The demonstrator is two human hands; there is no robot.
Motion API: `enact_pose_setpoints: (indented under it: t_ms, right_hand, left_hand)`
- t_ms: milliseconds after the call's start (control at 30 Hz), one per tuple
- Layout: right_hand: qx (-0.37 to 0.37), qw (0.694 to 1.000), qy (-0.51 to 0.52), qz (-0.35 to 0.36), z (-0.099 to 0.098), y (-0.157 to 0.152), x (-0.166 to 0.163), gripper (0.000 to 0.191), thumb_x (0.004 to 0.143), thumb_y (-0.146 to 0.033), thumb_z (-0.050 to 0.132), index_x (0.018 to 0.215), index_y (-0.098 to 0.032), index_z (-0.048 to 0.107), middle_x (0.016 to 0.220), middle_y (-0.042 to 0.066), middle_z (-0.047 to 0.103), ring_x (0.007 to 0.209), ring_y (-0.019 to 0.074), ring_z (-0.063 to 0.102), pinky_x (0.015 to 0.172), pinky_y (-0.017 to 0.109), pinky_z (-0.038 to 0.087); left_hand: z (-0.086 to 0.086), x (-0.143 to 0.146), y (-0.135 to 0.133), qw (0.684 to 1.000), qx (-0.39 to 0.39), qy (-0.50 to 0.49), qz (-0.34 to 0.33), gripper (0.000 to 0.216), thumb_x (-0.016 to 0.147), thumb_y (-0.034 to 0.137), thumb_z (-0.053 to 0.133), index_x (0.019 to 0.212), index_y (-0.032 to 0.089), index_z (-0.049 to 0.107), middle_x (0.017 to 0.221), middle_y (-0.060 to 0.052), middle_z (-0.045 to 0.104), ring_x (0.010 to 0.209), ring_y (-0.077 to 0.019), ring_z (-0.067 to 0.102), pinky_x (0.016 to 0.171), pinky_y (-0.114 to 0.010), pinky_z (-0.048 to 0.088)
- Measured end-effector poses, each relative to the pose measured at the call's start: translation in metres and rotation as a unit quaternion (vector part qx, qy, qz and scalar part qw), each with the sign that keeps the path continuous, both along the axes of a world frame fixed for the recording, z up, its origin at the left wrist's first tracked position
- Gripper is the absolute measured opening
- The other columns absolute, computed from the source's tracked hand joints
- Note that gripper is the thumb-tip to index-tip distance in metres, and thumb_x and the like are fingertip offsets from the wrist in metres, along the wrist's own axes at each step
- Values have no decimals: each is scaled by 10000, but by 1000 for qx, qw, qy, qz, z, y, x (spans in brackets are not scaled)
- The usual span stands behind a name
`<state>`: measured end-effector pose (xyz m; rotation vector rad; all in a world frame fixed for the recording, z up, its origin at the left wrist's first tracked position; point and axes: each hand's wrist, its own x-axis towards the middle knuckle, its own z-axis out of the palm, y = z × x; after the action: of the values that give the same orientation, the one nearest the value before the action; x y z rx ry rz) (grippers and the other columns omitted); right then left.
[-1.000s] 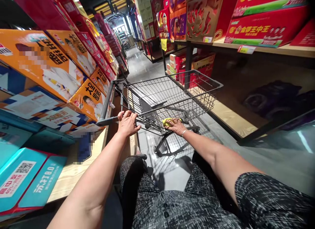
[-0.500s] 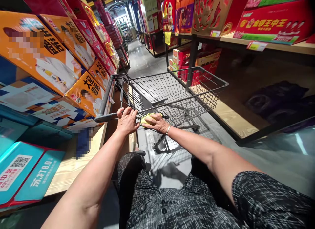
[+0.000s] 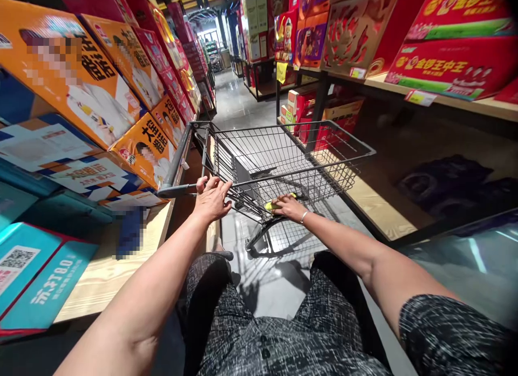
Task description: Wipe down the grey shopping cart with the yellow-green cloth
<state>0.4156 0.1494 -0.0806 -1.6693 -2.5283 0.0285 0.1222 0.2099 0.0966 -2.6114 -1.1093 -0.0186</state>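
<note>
A dark wire shopping cart (image 3: 303, 169) stands sideways in front of me, with its grey handle (image 3: 177, 163) to the left. My left hand (image 3: 213, 199) lies over the cart's near top rail beside the handle, fingers curled onto it. Lower on the near side of the basket, my right hand (image 3: 290, 207) presses a yellow-green cloth (image 3: 271, 206) against the wires. The palm and fingers hide most of that cloth. A bracelet (image 3: 304, 217) circles the right wrist.
Orange gift boxes (image 3: 101, 90) and teal boxes (image 3: 48, 289) crowd a wooden shelf on the left. On the right, red boxes (image 3: 441, 68) fill a shelf with a dark frame. Between them a tiled aisle (image 3: 238, 103) runs back.
My right hand has moved down and to the right with the cloth, from the near top rail to lower on the basket's side. The left hand stays on the rail.
</note>
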Motion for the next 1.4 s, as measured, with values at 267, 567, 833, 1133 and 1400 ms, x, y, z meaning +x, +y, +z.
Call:
enact_pose_setpoints:
  t_ms: [267,567,833,1133,1400]
  right_hand:
    - [223,961,79,-145,107,8,33,444,970,-195,465,1322,-425,606,1409,3,525,1303,284,352,1066,454,279]
    - [127,985,79,-84,133,16,18,648,796,-16,504,1368,-314,568,1307,36,598,1065,223,509,875,335,371]
    - [29,948,-6,-317,124,-9,179,536,772,-65,546,1268,-257,613,1213,89,629,992,241,516,778,335,367]
    - [87,932,53,-349,111,-1,136,574,754,-93,492,1289,-273,598,1250,97,615,1067,284,491,827,391,375]
    - [192,959,77,-195,77,18,11,617,865,-116,461,1438,-342,505,1460,49,460,1293,295,360,1025,448,332]
  left_hand:
    - [-2,32,-16,997,58,-3,50,472,828,355,613,1277,212,587,1146,-140,655,1326,-349,401,1187,-582,-39]
    - [-19,69,0,993,-93,-78,14,649,812,516,612,1368,199,506,1292,-128,577,1233,-331,469,1082,-469,301]
    - [-28,61,4,990,-100,-96,-18,762,793,462,653,1473,217,412,1532,-107,418,1454,-323,271,1206,-497,68]
    - [-17,70,22,991,-120,-44,32,991,794,529,656,1599,218,167,1646,-113,232,1534,-358,66,1199,-589,-20]
    - [-20,103,26,988,-138,-75,2,756,788,477,683,1472,271,432,1542,-87,434,1483,-342,233,1183,-601,84]
